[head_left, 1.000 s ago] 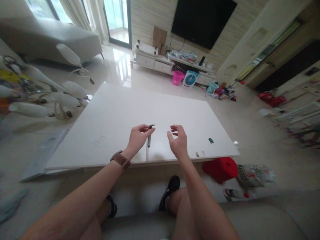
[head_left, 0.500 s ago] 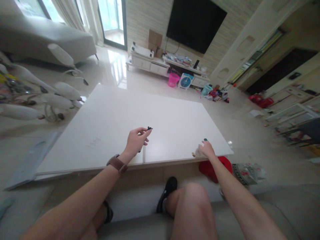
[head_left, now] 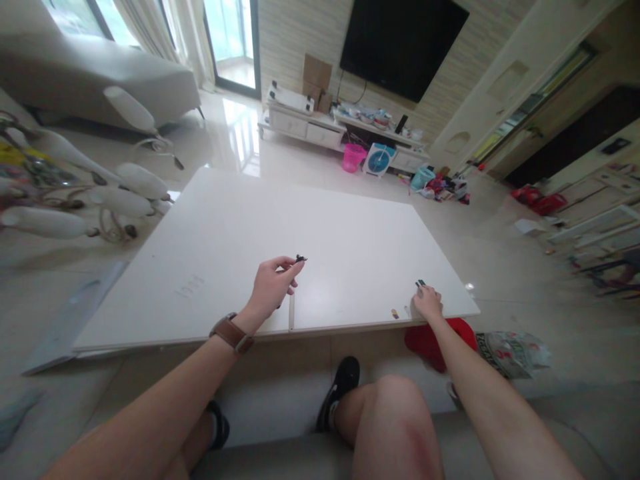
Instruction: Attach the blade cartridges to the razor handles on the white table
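My left hand (head_left: 273, 287) hovers over the near middle of a large white board (head_left: 240, 233) and pinches a slim dark tool (head_left: 299, 260) by its upper end; only the black tip shows past my fingers. A brown watch sits on that wrist. My right hand (head_left: 427, 301) is stretched out to the board's near right corner, fingers curled down onto a small dark green part (head_left: 421, 283). Whether the fingers have closed on it I cannot make out. Two tiny pieces (head_left: 400, 311) lie just left of that hand.
A thin white strip (head_left: 291, 311) lies on the board by my left hand. A red stool (head_left: 430, 340) and a printed bag (head_left: 517, 350) sit on the floor under the right corner. White lamp shades (head_left: 100, 193) lie at left. My knees are below the board's edge.
My right hand left the middle of the board and reached out to the small green part at the near right corner. My left hand kept the tool in nearly the same place.
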A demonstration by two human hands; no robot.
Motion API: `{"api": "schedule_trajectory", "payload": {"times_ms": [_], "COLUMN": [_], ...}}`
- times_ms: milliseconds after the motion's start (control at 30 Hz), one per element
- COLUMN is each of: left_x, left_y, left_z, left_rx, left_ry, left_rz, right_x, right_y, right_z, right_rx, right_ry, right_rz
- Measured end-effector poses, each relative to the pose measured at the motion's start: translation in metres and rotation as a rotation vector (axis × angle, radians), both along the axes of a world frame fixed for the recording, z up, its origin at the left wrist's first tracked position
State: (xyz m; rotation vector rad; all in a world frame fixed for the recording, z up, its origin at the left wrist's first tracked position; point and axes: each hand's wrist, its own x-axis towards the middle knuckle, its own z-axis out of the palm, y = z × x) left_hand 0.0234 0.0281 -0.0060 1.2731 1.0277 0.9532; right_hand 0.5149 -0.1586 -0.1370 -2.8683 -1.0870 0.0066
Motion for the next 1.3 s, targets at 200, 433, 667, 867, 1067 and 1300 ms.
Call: {"api": "schedule_trajectory", "payload": {"times_ms": [200, 433, 667, 867, 1067, 1300], "left_x": [-0.001, -0.002, -0.004, -0.008, -0.01, -0.011], "left_y": [0.0, 0.0, -0.002, -0.005, -0.005, -0.002], "left_z": [0.0, -0.002, 0.003, 0.007, 0.009, 0.005], "left_rx": [0.008, 0.008, 0.011, 0.034, 0.002, 0.012], "left_ry": [0.008, 0.016, -0.016, -0.046, -0.09, -0.07], "left_rz": [-0.018, -0.036, -0.038, -0.053, -0.06, -0.073], "right_x": [-0.005, -0.017, -0.055, -0.133, -0.264, -0.343], "right_y": [0.003, 0.013, 0.024, 0.063, 0.101, 0.127], "right_z": [0.006, 0.015, 0.04, 0.074, 0.111, 0.121], "right_rx": [0.046, 0.074, 0.146, 0.415, 0.902, 1.106], "right_ry": [0.002, 0.113, 0.271, 0.436, 0.994, 1.49], "right_rz": [0.06, 0.015, 0.051, 0.217, 0.336, 0.213]}}
